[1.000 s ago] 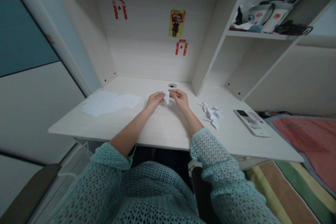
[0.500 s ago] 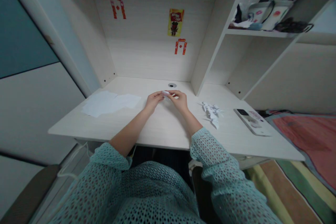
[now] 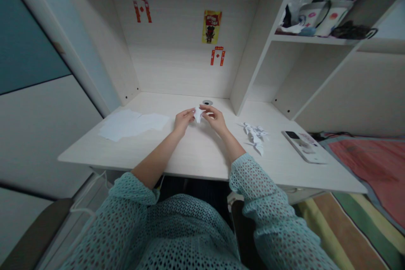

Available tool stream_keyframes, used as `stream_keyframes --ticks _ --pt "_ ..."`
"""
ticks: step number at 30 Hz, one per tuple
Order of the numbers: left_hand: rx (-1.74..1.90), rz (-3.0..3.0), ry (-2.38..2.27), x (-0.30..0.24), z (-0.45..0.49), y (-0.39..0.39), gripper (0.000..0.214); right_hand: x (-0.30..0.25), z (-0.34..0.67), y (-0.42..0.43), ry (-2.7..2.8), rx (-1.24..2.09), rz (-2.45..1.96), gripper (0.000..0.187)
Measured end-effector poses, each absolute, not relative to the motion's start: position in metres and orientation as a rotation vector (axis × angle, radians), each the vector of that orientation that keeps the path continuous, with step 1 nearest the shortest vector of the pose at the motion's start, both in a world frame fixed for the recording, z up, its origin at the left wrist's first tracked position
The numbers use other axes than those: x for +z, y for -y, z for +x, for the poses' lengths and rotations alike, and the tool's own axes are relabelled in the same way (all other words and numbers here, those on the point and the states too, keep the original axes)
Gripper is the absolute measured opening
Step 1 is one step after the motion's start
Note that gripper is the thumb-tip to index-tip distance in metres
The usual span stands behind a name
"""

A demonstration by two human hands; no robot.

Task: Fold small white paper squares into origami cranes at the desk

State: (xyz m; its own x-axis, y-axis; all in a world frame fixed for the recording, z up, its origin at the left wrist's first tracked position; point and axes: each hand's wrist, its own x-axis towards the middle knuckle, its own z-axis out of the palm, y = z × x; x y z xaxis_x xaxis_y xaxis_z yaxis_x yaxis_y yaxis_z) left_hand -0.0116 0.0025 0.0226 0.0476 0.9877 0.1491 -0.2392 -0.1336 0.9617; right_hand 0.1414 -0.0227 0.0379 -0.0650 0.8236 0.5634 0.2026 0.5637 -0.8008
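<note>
Small folded white paper (image 3: 198, 114) held up over the middle of the tabletop (image 3: 196, 154), edges partly covered by fingers. Round cable hole (image 3: 207, 102) just beyond. Flat white sheets (image 3: 126, 125) lie left; pile of folded paper pieces (image 3: 255, 136) right, phone (image 3: 303, 147) farther right. Forearms angle inward, wrists apart. Left hand (image 3: 183, 120) pinches paper's left edge; right hand (image 3: 216, 119), fingers curled, grips its upper right.

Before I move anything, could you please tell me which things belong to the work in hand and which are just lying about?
Seemingly in the work:
small folded paper, in the left hand, the right hand at it
flat white sheets
folded paper pieces

Seemingly just lying about:
phone
shelf cups
red cloth
</note>
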Motion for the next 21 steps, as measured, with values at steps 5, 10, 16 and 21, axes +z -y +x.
stream_keyframes --ticks 5,10,16,21 --pt "1.375 1.228 -0.924 0.0271 -0.0118 0.0015 0.047 0.0350 0.1392 0.0226 1.643 0.662 -0.914 0.030" --pt "1.313 1.231 -0.898 0.0307 -0.0124 0.0041 0.045 0.0308 0.1420 0.0175 1.609 0.705 -0.931 0.028" --pt "1.279 1.257 -0.830 0.0278 -0.0144 0.0019 0.046 0.0310 0.1447 0.0143 1.580 0.744 -0.937 0.037" --pt "1.278 1.277 -0.811 0.0250 -0.0150 -0.0003 0.046 0.0302 0.1448 0.0149 1.577 0.750 -0.922 0.035"
